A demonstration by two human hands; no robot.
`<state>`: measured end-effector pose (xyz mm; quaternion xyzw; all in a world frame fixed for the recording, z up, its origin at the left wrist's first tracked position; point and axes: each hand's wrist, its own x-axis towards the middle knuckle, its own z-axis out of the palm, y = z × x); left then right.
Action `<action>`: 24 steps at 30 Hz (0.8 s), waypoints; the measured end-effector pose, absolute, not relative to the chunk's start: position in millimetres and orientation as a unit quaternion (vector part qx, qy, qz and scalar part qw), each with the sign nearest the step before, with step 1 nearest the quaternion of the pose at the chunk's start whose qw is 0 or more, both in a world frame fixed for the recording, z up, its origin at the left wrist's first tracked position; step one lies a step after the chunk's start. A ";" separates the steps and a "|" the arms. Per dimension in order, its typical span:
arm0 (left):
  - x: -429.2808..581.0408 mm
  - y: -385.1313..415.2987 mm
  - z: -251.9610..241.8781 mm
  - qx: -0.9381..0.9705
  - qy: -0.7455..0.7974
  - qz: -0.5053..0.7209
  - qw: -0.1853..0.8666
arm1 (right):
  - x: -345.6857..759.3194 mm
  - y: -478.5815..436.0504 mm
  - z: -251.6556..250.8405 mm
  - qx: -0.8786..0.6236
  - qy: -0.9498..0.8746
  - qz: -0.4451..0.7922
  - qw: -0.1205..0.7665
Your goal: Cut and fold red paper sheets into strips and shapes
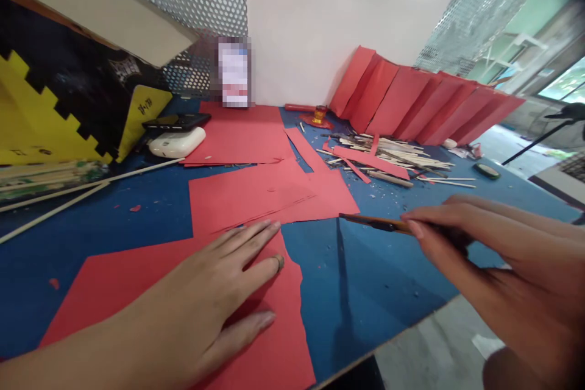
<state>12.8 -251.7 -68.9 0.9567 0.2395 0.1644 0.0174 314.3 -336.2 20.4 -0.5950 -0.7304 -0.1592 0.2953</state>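
Observation:
My left hand (214,280) lies flat with its fingers spread, pressing on a torn-edged sheet of red paper (278,341). My right hand (457,244) grips a craft knife with an orange handle (375,223), its tip pointing left and held above the blue mat (379,280). The knife's tip is a little apart from the red paper sheets (247,201) lying beyond my left hand. Part of the knife is hidden by my fingers.
A pile of wooden sticks (388,152) and red scraps lies at the back, before a pleated red paper strip (425,97). Back left are a white case (177,142), a black phone (176,122) and a yellow-black board (59,109). The table edge (393,341) runs near right.

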 end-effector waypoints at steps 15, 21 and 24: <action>13.8 -251.2 -77.4 0.952 0.251 0.174 0.037 | 287.9 -293.9 -2.5 -0.585 -0.772 0.056 0.242; 16.7 -251.8 -74.3 0.950 0.252 0.174 0.060 | 250.6 -325.5 -19.8 -0.516 -0.812 0.059 0.264; 17.9 -251.8 -74.6 0.950 0.249 0.182 0.058 | 236.9 -329.0 -27.0 -0.528 -0.800 0.038 0.283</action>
